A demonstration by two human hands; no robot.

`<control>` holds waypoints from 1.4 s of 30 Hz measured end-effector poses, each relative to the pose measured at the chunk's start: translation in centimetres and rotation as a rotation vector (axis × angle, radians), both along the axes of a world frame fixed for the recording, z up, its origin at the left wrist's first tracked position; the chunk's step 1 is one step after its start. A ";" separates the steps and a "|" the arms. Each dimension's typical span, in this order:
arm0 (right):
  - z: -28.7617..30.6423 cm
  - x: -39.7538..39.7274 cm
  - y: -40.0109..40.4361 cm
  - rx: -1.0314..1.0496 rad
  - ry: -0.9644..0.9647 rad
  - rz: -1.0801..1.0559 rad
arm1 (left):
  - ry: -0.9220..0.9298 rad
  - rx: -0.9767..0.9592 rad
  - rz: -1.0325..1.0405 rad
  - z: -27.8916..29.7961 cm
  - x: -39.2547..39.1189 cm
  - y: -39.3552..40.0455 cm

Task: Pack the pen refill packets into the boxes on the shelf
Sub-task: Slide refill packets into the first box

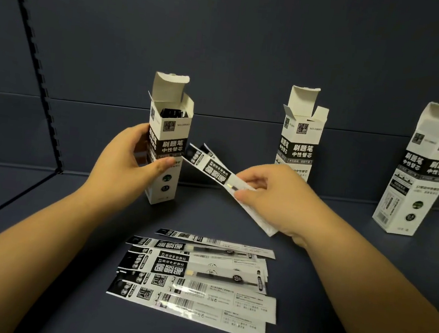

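Observation:
Three tall black-and-white boxes stand upright on the dark shelf with their top flaps open. My left hand (134, 156) grips the left box (167, 144) around its middle; dark packet tops show inside its mouth. My right hand (269, 196) pinches a pen refill packet (214, 169) by its lower end, held slanted with its upper tip just right of the left box, below its opening. A second packet seems to lie behind it. Several more packets (194, 281) lie flat in a loose pile on the shelf in front of me.
The middle box (299, 142) stands behind my right hand, the right box (420, 172) near the right edge. The shelf back wall (238, 59) is close behind the boxes. A slotted upright (33, 57) runs down the left side.

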State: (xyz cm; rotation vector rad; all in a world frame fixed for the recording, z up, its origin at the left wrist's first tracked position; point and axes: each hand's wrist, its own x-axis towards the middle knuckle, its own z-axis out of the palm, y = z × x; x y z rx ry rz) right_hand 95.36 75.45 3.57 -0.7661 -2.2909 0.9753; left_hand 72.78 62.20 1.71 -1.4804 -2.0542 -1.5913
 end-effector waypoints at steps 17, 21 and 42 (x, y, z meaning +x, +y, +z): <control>1.0 0.1 -0.3 -0.717 0.392 0.218 | 0.077 -0.033 -0.015 0.0 0.3 -0.2; 1.0 0.2 -0.3 -0.722 0.416 0.238 | 0.114 -0.044 -0.035 0.0 0.5 -0.2; 2.5 1.0 -1.8 -0.366 0.771 0.196 | 0.253 -0.095 -0.086 0.2 0.5 -0.5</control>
